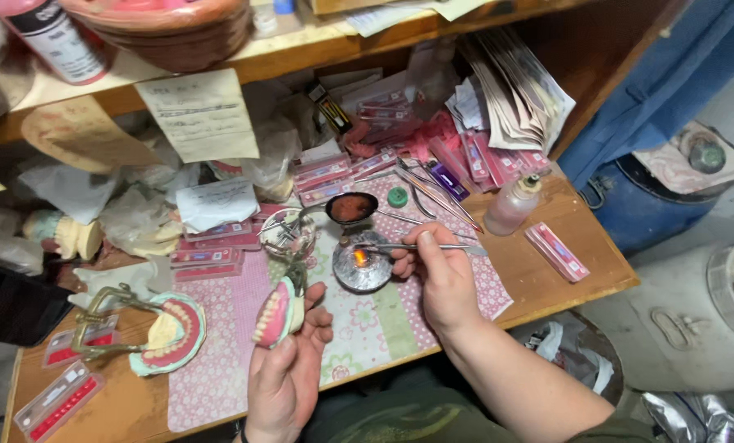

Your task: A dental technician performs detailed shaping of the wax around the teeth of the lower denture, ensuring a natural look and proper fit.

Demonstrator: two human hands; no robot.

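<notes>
My left hand (289,361) holds a denture (275,313) with pink gums and a row of pale teeth, raised over the patterned mat (375,320). My right hand (436,275) grips a thin metal instrument (432,247) and keeps its tip at the small flame of a round metal burner (361,264). Just behind the burner, a metal spoon (351,207) with reddish wax rests over a small glass dish (289,234).
A brass articulator with a tooth model on a green base (157,328) lies at the left. Several pink tooth-card boxes (555,250), a plastic squeeze bottle (513,205), metal tools (441,193) and paper clutter fill the desk. A blue barrel (642,205) stands right.
</notes>
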